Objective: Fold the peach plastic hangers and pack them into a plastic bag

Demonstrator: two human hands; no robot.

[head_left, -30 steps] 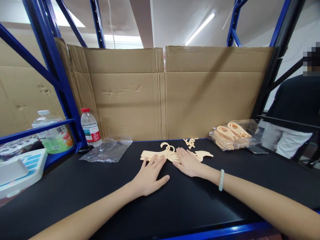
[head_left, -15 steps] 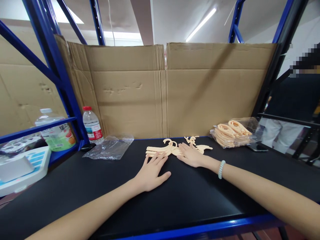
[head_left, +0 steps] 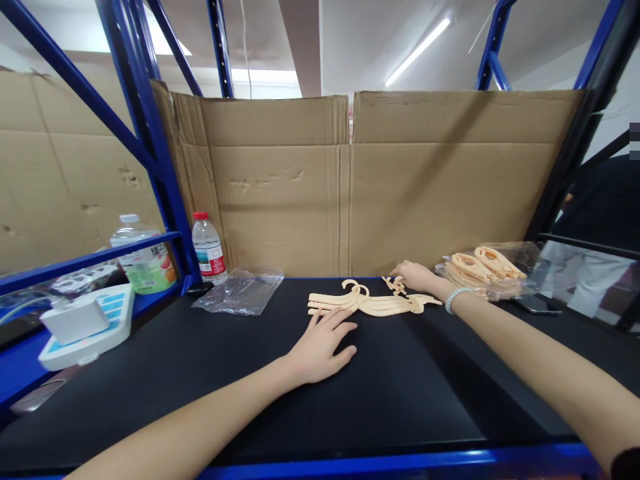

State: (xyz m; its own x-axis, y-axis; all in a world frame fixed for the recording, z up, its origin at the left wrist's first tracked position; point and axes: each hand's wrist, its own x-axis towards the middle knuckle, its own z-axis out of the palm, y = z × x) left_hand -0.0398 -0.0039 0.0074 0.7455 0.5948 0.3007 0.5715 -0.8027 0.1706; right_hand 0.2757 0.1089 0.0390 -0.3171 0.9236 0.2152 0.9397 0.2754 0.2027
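A row of cream plastic clothes hangers (head_left: 385,306) lies flat on the black table (head_left: 280,420), with their hooks standing up at the middle. My left hand (head_left: 320,350) rests palm down with fingers spread, its fingertips at the near edge of the hangers' left arms. Behind the hangers' right half is a small heap of cream plastic pieces (head_left: 396,286). My right hand (head_left: 416,275), with a pale beaded bracelet (head_left: 454,299) at the wrist, reaches to this heap. Its fingers are curled together at the far side of the heap; what they grip, if anything, is hidden.
A clear bag of folded cream hangers (head_left: 480,270) and a phone (head_left: 537,305) lie at the right. On the left are a crumpled clear bag (head_left: 243,293), a red-capped water bottle (head_left: 209,250) and a white power strip (head_left: 117,313). Cardboard (head_left: 280,200) walls the back.
My right hand has left the hangers' right arms and moved back and right to the small pieces, its fingers curling. My left hand stays at the hangers. The view has shifted leftward.
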